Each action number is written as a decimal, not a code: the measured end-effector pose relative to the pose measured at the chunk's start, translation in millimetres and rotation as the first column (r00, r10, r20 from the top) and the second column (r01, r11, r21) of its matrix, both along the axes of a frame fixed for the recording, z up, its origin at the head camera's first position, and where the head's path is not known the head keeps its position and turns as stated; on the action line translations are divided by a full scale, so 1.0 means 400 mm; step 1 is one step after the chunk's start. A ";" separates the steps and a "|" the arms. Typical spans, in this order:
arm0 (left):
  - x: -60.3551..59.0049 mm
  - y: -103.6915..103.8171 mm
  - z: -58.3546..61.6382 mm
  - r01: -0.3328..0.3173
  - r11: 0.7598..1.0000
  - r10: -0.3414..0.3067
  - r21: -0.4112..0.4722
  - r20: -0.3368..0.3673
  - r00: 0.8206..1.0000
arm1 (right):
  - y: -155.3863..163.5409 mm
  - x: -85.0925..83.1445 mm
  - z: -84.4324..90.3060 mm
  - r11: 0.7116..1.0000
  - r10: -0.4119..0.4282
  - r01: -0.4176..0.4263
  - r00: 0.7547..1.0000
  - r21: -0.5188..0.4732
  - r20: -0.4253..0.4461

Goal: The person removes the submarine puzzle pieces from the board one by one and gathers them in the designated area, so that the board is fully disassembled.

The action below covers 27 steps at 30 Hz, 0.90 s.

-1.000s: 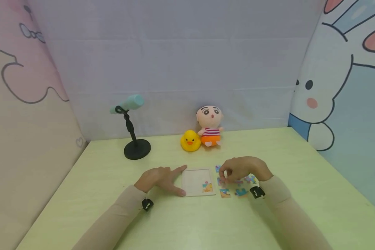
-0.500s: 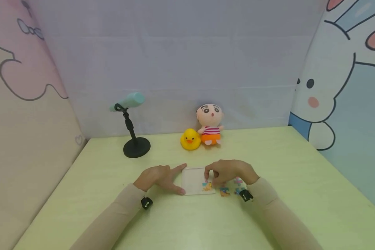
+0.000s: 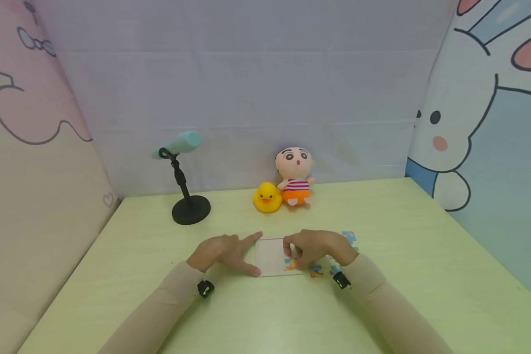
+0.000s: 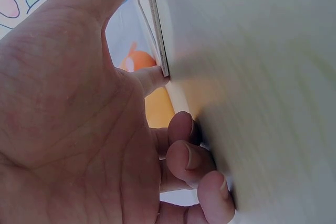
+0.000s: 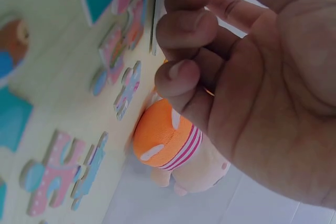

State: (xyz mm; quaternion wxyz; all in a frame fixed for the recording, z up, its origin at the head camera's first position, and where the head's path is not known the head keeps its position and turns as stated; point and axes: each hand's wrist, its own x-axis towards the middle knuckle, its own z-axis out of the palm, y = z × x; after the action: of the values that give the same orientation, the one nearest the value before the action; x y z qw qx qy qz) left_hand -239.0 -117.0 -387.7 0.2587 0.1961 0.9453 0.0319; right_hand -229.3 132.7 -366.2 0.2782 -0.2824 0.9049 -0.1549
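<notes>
A white puzzle tray (image 3: 270, 251) lies flat on the pale green table (image 3: 265, 319). One orange and yellow piece (image 3: 293, 266) sits in its near right corner. My left hand (image 3: 230, 250) braces the tray's left edge with a straight index finger and thumb. In the left wrist view the left hand (image 4: 79, 103) touches the tray edge (image 4: 156, 30), its other fingers curled on the table. My right hand (image 3: 305, 248) hovers over the tray's right side. Its curled fingers (image 5: 184, 30) pinch a puzzle piece that stays mostly hidden.
Loose puzzle pieces (image 3: 315, 270) (image 5: 123, 40) lie right of the tray, one (image 3: 348, 237) farther back. A yellow duck (image 3: 267, 197) and a plush doll (image 3: 295, 176) (image 5: 168, 145) stand behind. A black stand (image 3: 190, 209) with a teal tube is at back left. Cloth walls enclose the table.
My right hand has left the loose pieces and moved left over the tray's right side. The left hand keeps its place on the tray's left edge.
</notes>
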 end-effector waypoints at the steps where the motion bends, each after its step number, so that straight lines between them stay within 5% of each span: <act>1: 0.000 0.000 0.000 -0.001 1.000 0.001 0.000 0.000 1.000 | -0.001 0.000 0.000 1.000 0.003 -0.003 1.000 -0.001 -0.008; 17: -0.003 -0.005 -0.005 0.007 1.000 -0.007 0.004 -0.012 1.000 | -0.003 -0.006 -0.003 0.992 0.091 -0.101 0.988 -0.076 -0.121; 27: -0.004 -0.004 -0.004 0.006 1.000 -0.006 -0.003 -0.010 1.000 | 0.008 -0.010 0.021 0.994 0.057 -0.064 0.996 -0.094 -0.067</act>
State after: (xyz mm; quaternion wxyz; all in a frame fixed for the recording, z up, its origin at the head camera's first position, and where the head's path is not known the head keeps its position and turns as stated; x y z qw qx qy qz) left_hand -240.4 -118.5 -389.1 0.2541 0.1987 0.9461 0.0287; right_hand -233.3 136.1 -357.9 0.2399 -0.3275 0.8959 -0.1805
